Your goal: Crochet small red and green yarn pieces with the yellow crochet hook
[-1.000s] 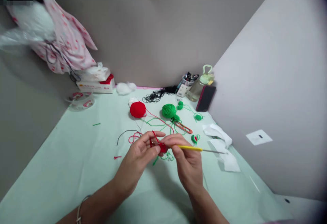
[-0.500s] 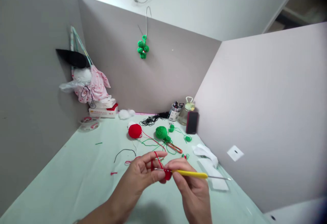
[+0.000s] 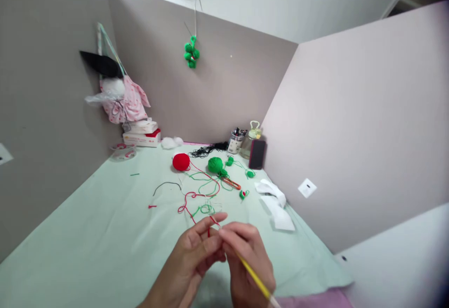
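The left hand (image 3: 191, 256) and the right hand (image 3: 247, 261) were together low in the view, fingertips touching over the pale green tabletop (image 3: 87, 247); the right hand's grip was closed around a yellow-handled crochet hook (image 3: 254, 277), whose handle slanted down toward the lower right edge; the left hand's grip was pinched, thumb against fingers, on a strand of thin red yarn (image 3: 201, 205), and whether a small worked piece sat between the fingers could not be told; that strand ran away from the fingers in loose loops across the tabletop to a round red yarn ball (image 3: 181, 162); tangled with it lay loose green yarn (image 3: 203, 187) leading to a round green yarn ball (image 3: 215, 165); just beside the green ball lay an orange-handled tool (image 3: 231, 183), and to its right white paper scraps (image 3: 275, 202); a short dark thread (image 3: 166, 186) curved to the left; farther back stood a dark phone (image 3: 257, 154) leaning on the grey partition, a clear bottle (image 3: 249, 139) and a small cup of pens (image 3: 236, 142); a stack of white and red boxes (image 3: 142, 135) sat in the far left corner; a cluster of small green balls (image 3: 191, 54) hung on the back wall
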Available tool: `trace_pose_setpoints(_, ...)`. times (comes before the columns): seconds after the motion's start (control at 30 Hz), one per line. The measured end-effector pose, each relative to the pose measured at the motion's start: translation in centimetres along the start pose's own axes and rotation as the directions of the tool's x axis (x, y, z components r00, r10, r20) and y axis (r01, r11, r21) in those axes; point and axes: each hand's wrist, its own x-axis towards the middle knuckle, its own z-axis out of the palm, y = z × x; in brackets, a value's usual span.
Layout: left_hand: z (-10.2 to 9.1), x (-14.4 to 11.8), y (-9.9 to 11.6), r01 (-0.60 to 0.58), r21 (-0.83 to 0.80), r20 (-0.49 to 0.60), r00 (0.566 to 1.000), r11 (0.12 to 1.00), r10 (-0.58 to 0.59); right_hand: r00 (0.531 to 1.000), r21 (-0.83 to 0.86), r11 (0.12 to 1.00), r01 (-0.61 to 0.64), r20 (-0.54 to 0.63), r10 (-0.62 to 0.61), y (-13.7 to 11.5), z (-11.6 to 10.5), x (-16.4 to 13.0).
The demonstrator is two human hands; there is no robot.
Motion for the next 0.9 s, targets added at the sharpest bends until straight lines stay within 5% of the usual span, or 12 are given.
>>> trace_pose_setpoints(0.07, -0.3, 0.0, 0.2, 0.056, -0.032, -0.021, 0.998, 0.998, -0.057, 0.984, 0.207, 0.962, -0.179, 0.036, 0.176, 0.6, -0.6, 0.3)
trace_pose_setpoints(0.17, -1.3, 0.5, 0.8, 0.068, -0.023, -0.062, 0.996, 0.997, -0.07, 0.9, 0.443, 0.795, -0.415, 0.072, 0.43, 1.5, -1.0, 0.7)
trace_pose_setpoints(0.3, -2.5, 0.9, 0.8, 0.052, 0.035, -0.091, 0.995, 0.998, -0.049, 0.824, 0.558, 0.64, -0.529, 0.156, 0.545, 1.7, -0.3, 0.6)
trace_pose_setpoints(0.37, -2.7, 1.0, 0.4, -0.005, 0.102, -0.102, 0.995, 0.995, 0.015, 0.84, 0.507, 0.684, -0.525, 0.18, 0.512, 1.5, 0.4, 0.3)
trace_pose_setpoints(0.47, -2.8, 1.1, -0.2, -0.081, 0.155, -0.116, 0.988, 0.985, 0.099, 0.942, 0.18, 0.928, -0.325, 0.143, 0.302, 1.5, 1.4, -0.5)
trace_pose_setpoints(0.57, -3.1, 1.2, -0.1, 0.011, 0.055, -0.107, 0.994, 0.998, -0.005, 0.987, -0.062, 0.993, -0.102, 0.116, 0.108, 1.7, 1.7, -1.1)
trace_pose_setpoints(0.67, -3.6, 1.3, 0.6, 0.138, -0.072, -0.079, 0.986, 0.988, -0.143, 0.962, 0.095, 0.959, -0.268, 0.079, 0.261, 2.0, 1.2, -0.6)
trace_pose_setpoints(0.77, -3.8, 1.3, 1.0, 0.13, -0.079, -0.087, 0.987, 0.988, -0.137, 0.879, 0.349, 0.813, -0.467, 0.082, 0.47, 2.0, 0.7, 0.3)
trace_pose_setpoints(0.83, -3.6, 1.3, 0.7, 0.069, -0.002, -0.096, 0.993, 0.998, -0.069, 0.862, 0.392, 0.772, -0.5, 0.135, 0.489, 1.8, 0.8, 0.4)
trace_pose_setpoints(0.9, -3.3, 1.2, 0.1, -0.014, 0.091, -0.121, 0.992, 0.996, 0.025, 0.907, 0.251, 0.872, -0.42, 0.148, 0.394, 1.7, 1.2, 0.1)
